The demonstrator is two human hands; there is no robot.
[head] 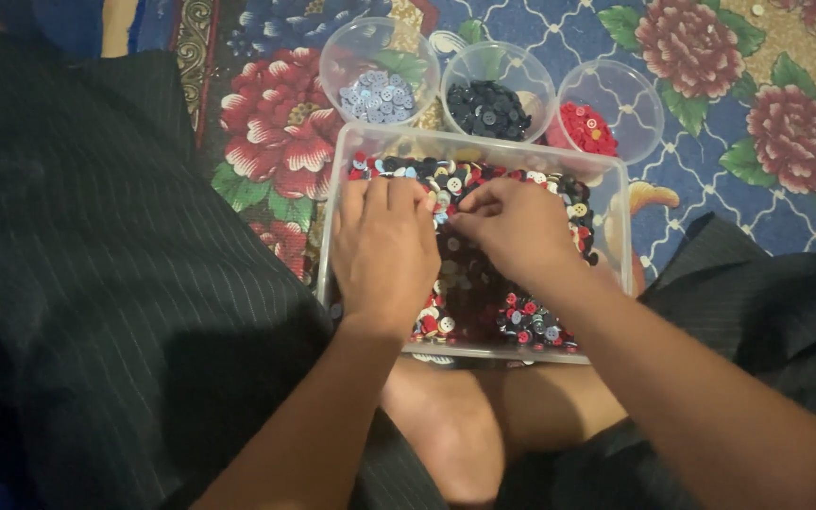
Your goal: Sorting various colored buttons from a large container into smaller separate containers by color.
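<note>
Between the person's knees, on the flowered carpet [710, 123], sits a clear rectangular plastic tub [616, 203] filled with mixed buttons [531, 316] in red, black, white and pale blue. Both hands are down inside it. The left hand [384, 246] lies palm-down over the left half of the heap, fingers together and gently curled, their tips pressing into the buttons near the tub's far edge; whether anything is caught under them I cannot tell. The right hand [517, 227] rests over the middle, its fingers bunched toward the thumb in a pinch right beside the left fingertips, so the two hands nearly meet. It seems to nip at a button, but the piece itself is too small and hidden to make out.

Just beyond the tub's far edge stand three round clear containers in a row, touching or almost touching it. The left container [347, 52] holds pale blue-grey buttons, the middle container [531, 66] holds black ones, and the right container [639, 90] holds red ones piled on its near-left side. Dark pinstriped cloth [115, 283] covers the person's legs on either side of the tub.
</note>
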